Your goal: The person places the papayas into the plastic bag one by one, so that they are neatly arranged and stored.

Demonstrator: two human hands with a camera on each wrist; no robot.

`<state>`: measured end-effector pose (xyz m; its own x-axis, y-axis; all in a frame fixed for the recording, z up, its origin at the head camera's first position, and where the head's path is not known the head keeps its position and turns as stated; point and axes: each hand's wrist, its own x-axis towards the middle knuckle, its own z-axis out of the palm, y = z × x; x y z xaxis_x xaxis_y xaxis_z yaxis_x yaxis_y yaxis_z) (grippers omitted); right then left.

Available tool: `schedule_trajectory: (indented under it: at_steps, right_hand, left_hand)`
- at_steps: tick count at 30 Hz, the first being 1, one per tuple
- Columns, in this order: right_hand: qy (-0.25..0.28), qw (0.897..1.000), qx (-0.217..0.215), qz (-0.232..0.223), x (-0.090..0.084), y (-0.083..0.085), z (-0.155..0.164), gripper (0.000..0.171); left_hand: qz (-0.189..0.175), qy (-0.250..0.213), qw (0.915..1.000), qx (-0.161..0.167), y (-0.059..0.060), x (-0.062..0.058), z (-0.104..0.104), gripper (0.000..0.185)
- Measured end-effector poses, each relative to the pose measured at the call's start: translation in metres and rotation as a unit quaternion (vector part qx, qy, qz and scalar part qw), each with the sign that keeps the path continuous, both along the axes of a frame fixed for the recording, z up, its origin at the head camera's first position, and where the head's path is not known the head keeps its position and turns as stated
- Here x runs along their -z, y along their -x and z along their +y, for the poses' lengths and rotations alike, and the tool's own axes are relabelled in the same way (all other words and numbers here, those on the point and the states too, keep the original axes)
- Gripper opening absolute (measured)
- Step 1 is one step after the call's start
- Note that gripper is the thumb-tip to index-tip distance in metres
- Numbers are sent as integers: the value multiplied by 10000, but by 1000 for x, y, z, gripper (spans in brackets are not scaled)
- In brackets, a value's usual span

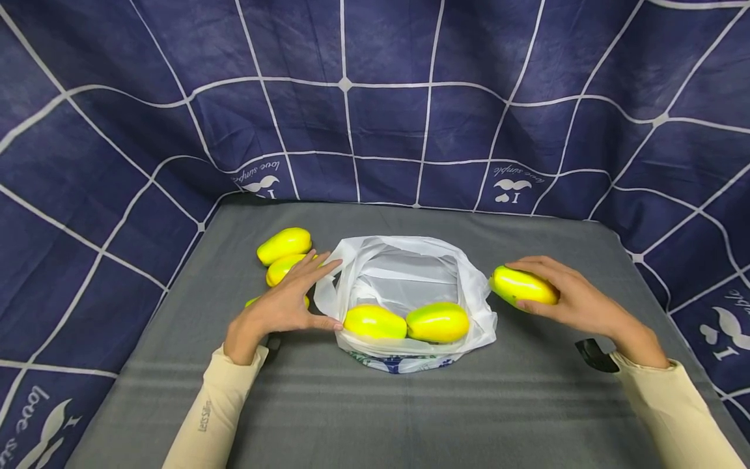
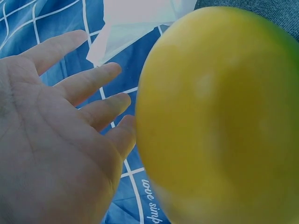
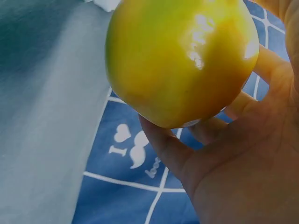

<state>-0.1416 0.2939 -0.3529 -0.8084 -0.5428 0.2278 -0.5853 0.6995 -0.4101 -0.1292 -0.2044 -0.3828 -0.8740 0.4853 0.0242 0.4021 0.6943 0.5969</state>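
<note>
A white plastic bag (image 1: 410,242) lies open at the middle of the grey table (image 1: 375,410), with two yellow-green mangoes (image 1: 375,322) (image 1: 438,321) side by side inside its near edge. My left hand (image 1: 293,299) is flat with straight fingers, and its fingertips and thumb touch the bag's left rim. In the left wrist view the open palm (image 2: 60,140) is beside a large blurred mango (image 2: 219,116). My right hand (image 1: 571,296) grips another mango (image 1: 521,286) just right of the bag. The right wrist view shows its fingers (image 3: 168,144) curled under that mango (image 3: 182,56).
Two more mangoes (image 1: 284,244) (image 1: 281,268) lie at the table's left, beyond my left hand, and a third (image 1: 252,301) peeks from under it. A dark blue cloth with white lines (image 1: 375,117) hangs behind and around the table.
</note>
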Motion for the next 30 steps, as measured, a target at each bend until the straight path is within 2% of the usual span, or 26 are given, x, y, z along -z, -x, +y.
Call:
schedule_trajectory:
  at_steps: [10,17,23,30]
  right_hand:
    - [86,9987,-495,110,-13,14,-27,65]
    - [80,9959,-862,-245,-14,25,-60,59]
    - [-14,9923,-1157,-437,-11,35,-87,59]
    - [-105,9870,-1512,-541,2,42,-108,56]
  left_hand:
    - [-88,38,9999,-30,1,-4,2,114]
    - [-62,45,10000,-8,0,-2,1,114]
    - [-84,37,10000,-32,0,-1,1,114]
    - [-17,23,10000,3,0,0,1,114]
